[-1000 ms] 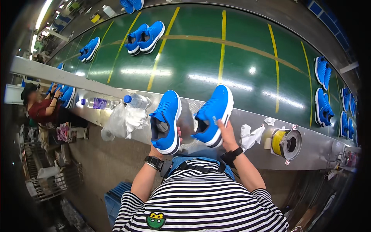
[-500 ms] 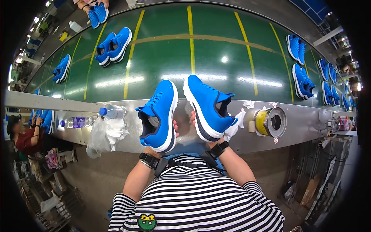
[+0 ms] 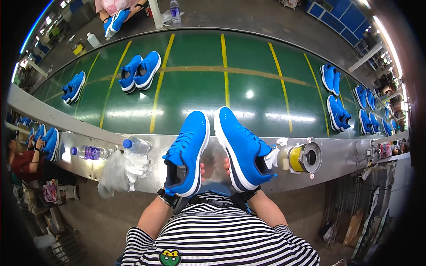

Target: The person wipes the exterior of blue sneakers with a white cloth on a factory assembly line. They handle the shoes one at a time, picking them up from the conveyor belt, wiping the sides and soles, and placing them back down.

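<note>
A blue sneaker [image 3: 190,144] with a white sole is gripped by my left hand [image 3: 202,171]; only fingertips show past the sole's inner edge. The matching blue sneaker [image 3: 242,144] is in my right hand [image 3: 227,165], whose fingertips curl at its inner side. Both shoes are held side by side over the metal ledge, toes pointing away and leaning toward each other, soles turned inward. Their dark-lined collars face me. Most of each palm is hidden under the shoes.
Beyond the ledge [image 3: 177,141] runs a green conveyor belt [image 3: 195,93] with yellow stripes, carrying several blue shoe pairs. Water bottles [image 3: 91,152] and a plastic bag [image 3: 111,175] lie left; an open tin [image 3: 305,158] stands right. Across the belt a person [image 3: 116,9] holds a shoe; another works at left.
The view has tilted up, so the belt and ledge sit lower in the picture. Both sneakers stay in my hands, their toes now closer together. The person across the belt shows more.
</note>
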{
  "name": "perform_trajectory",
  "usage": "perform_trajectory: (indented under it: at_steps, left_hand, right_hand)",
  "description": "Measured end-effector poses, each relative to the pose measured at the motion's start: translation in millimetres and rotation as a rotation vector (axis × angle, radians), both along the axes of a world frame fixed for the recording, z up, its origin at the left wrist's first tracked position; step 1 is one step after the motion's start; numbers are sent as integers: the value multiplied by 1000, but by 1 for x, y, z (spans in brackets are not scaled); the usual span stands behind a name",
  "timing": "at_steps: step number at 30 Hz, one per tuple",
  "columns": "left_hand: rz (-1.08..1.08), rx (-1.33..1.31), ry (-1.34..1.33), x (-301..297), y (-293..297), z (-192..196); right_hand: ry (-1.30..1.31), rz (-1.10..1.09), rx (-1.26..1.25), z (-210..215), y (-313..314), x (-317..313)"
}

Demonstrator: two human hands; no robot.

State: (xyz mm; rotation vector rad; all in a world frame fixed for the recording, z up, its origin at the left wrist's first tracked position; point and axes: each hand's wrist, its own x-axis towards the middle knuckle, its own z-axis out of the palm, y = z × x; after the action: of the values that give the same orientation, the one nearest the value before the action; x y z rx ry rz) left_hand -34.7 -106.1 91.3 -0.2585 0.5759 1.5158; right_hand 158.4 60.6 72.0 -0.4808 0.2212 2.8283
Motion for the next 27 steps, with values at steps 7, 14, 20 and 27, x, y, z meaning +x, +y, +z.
perform_trajectory:
  at_steps: [7, 14, 20, 27]
  left_hand:
    - [-115, -28, -41, -13, -11, 7]
    - [-213, 196, 76, -33, -9, -8]
    - [-274, 124, 412, -49, -21, -20]
    - [-376, 18, 714, -59, -21, -36]
  right_hand:
    - [-352, 81, 477, 37, -4, -5]
    - [-246, 288, 430, 5, 10, 7]
    - [-120, 259, 350, -7, 17, 13]
    - [-148, 223, 395, -36, 17, 27]
